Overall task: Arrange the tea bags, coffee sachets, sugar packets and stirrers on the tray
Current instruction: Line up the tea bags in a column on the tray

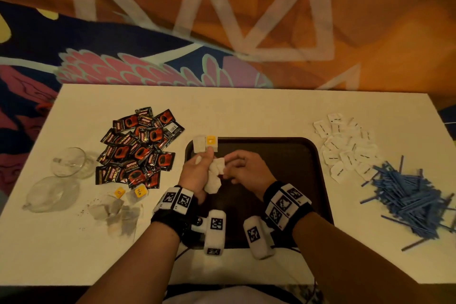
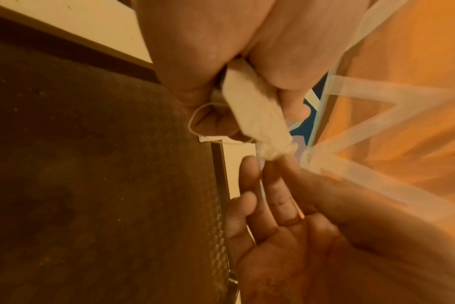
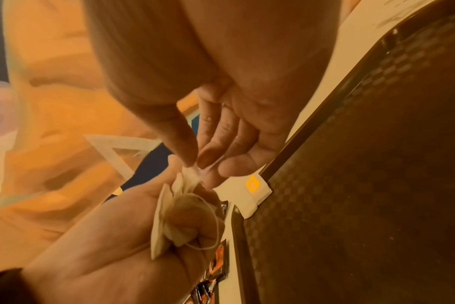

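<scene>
Over the near left part of the dark brown tray [image 1: 283, 155], my left hand [image 1: 201, 168] grips a bunch of white tea bags [image 1: 214, 176]. My right hand [image 1: 230, 164] pinches the top edge of one tea bag [image 3: 190, 174] in that bunch between thumb and forefinger. A loop of string [image 3: 213, 232] hangs from the bunch. Two paper tags [image 1: 205, 143], one with a yellow print, lie on the tray's far left corner. Coffee sachets [image 1: 140, 145] are piled left of the tray, with more tea bags [image 1: 118, 207] in front of them. Sugar packets [image 1: 345, 145] and blue stirrers [image 1: 407, 195] lie to the right.
Two glass cups [image 1: 69, 163] lie near the left edge of the white table [image 1: 246, 111]. Loose tea crumbs are scattered by the tea bags on the table. An orange and dark patterned carpet [image 1: 246, 7] lies beyond the far edge.
</scene>
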The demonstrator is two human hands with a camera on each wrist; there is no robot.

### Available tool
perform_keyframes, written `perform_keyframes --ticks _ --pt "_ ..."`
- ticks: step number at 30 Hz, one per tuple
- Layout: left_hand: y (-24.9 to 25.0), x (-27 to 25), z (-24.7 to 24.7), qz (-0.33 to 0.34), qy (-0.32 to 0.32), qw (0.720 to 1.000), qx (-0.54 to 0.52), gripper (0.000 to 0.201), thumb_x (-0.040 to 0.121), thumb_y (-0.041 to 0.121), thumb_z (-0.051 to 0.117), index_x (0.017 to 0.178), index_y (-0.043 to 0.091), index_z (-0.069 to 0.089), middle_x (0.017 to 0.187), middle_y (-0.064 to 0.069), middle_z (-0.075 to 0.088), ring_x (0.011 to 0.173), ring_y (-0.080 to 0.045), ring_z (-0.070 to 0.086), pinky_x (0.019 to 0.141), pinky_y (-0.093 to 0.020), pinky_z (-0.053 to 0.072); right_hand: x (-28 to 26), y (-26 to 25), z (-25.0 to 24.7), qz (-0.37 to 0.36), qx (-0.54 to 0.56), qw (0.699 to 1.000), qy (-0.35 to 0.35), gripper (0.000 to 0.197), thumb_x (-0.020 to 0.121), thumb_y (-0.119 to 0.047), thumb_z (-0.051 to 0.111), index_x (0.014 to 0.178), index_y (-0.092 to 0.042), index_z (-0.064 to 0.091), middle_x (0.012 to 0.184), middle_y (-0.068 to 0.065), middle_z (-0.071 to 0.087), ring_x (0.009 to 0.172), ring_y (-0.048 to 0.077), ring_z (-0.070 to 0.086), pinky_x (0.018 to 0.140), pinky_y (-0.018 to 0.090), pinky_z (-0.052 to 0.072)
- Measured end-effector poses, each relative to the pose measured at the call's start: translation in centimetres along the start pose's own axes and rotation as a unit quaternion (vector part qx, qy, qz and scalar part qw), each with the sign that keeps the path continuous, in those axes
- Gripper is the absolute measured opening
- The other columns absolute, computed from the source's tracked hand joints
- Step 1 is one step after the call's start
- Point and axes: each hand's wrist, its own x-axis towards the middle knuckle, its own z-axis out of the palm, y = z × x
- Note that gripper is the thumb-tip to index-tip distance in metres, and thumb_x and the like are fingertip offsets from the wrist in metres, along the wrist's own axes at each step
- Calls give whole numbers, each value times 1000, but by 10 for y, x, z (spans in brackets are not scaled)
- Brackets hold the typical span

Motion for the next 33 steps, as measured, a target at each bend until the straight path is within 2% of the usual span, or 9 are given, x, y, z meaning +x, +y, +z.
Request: perform_keyframes --ticks 3,10,16,18,22,25,28,30,33 --pt "1 -6 6 9 -9 1000 13 32 90 46 59 95 16 67 95 -12 71 91 -29 67 87 -45 53 -4 0 -2 1 26 999 -18 16 81 -10 74 86 -22 66 68 -6 69 78 16 70 59 23 50" --pt "-2 -18 3 36 -39 998 -13 14 96 18 55 93 9 65 65 -8 60 48 -10 55 44 -22 45 -4 -6 -15 41 104 993 32 20 85 1 60 82 -16 69 85 4 68 78 13 63 63 25 50" --pt "-10 -20 -3 61 -26 998 -3 11 93 13 58 91 8 67 73 -11 63 55 -12 59 48 -22 48 -7 -7 -22 32 57 998 -24 26 79 -23 77 102 -19 65 92 -4 70 90 12 67 66 25 54" --pt "-9 -22 -2 70 -26 997 -6 11 93 12 58 94 6 67 72 -11 64 55 -11 60 49 -22 48 -7 -6 -17 28 -3 999 -39 22 78 -22 78 96 -24 65 91 -6 71 90 11 68 65 24 53" --pt "-10 -25 -3 78 -46 996 10 10 93 8 57 97 4 66 75 -11 67 53 -10 62 49 -23 48 -1 -8 -17 -6 29 997 67 17 84 -12 70 78 -27 67 84 -2 71 83 14 67 63 24 51" --pt "-11 -21 -11 157 -19 977 145 12 91 7 60 95 14 69 89 -3 70 69 -13 66 69 -28 51 2 -12 -23 -76 -34 993 87 16 83 -13 70 82 -29 67 78 -8 67 80 10 65 71 23 53" --pt "-2 -17 -14 249 -12 937 246 26 88 11 65 111 22 66 100 9 66 93 -13 63 88 -27 47 -2 -19 -27 -130 -127 981 69 23 82 -13 72 96 -26 60 74 -10 63 71 3 61 69 16 47" --pt "7 -16 -11 280 -43 923 262 31 86 14 68 116 24 65 103 10 65 91 -13 64 86 -28 48 -3 -23 -26 -141 -131 980 42 29 82 -12 72 101 -25 55 74 -9 63 67 3 61 65 17 48" --pt "17 -13 -6 285 -61 919 265 13 85 15 69 95 23 70 81 9 67 69 -11 63 69 -31 51 -3 -26 -22 -157 -119 980 35 30 80 -15 75 102 -22 55 76 -5 65 70 6 63 66 17 51"
